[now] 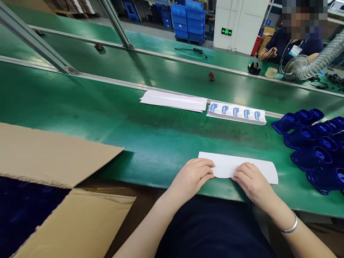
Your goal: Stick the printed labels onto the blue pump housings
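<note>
A white sheet (242, 165) lies on the green table (150, 139) near its front edge. My left hand (192, 175) pinches the sheet's near left edge with curled fingers. My right hand (252, 181) presses and grips the same near edge a little to the right, where the paper curls up. A silver bracelet sits on my right wrist.
A pile of blue plastic parts (314, 147) lies at the right. A stack of white sheets (174, 100) and a stack of blue-printed label sheets (236, 113) lie further back. An open cardboard box (53, 172) stands at the left. Another person (292, 43) sits at the far right.
</note>
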Tool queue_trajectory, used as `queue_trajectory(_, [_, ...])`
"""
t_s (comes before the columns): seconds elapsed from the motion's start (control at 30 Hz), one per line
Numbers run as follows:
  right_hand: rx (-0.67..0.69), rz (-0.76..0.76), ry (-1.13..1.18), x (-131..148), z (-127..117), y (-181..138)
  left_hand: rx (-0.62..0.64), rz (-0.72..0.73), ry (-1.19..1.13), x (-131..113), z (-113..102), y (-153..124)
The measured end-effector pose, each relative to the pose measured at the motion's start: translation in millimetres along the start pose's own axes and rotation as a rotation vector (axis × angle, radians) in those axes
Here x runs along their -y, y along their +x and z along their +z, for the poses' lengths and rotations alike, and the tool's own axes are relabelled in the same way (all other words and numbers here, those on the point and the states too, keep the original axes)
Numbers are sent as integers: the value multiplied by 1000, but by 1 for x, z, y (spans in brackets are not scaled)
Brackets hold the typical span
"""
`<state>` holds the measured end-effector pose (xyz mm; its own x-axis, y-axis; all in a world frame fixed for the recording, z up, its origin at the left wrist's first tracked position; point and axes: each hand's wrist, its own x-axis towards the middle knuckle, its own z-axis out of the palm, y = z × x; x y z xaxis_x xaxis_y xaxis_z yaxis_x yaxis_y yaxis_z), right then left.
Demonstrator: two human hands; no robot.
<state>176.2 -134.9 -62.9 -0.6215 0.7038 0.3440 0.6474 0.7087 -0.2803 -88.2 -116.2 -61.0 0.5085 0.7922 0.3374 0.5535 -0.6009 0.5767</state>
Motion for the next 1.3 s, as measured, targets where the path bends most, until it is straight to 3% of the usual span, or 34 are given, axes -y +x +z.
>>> queue_trajectory(0.2, [101, 109, 72, 0, -7, 12, 55, -276, -186, -5, -6, 15])
queue_trajectory(0.53, [171, 53, -5, 6, -5, 21, 155, -264, -223, 4, -13, 16])
queue_trajectory(0.83, [258, 56, -201, 4, -4, 38, 166, -502, -177, -6, -11, 35])
queue_trajectory(1.07, [227, 62, -52, -5, -15, 22, 184, -352, -251, 8, -23, 25])
queue_trajectory(1.3, [175, 110, 86, -19, -26, 7, 158, -266, -147, 19, -21, 22])
